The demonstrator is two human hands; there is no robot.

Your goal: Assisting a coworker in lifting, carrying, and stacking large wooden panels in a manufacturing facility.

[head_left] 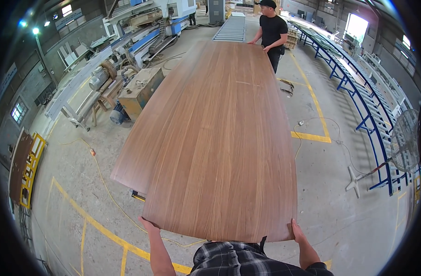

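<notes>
A long wood-grain panel (219, 152) stretches away from my body, lying over another brown panel (133, 168) whose edge sticks out at the left. My left hand (149, 225) grips the near left corner of the top panel, its fingers partly hidden by the edge. At the near right corner my right hand (298, 230) holds the same panel, thumb along its side and the other fingers mostly out of sight below. Across at the far right end, a co-worker (272, 30) in a black shirt and cap has both hands at the panel's edge.
Blue-framed roller conveyors (353, 87) run along the right, with a standing fan (403, 142) beside them. Machinery with a motor (100, 78) and a metal box (139, 92) stand at the left. A yellow cable (107, 179) trails over the floor; another roller conveyor (231, 28) lies beyond the panel.
</notes>
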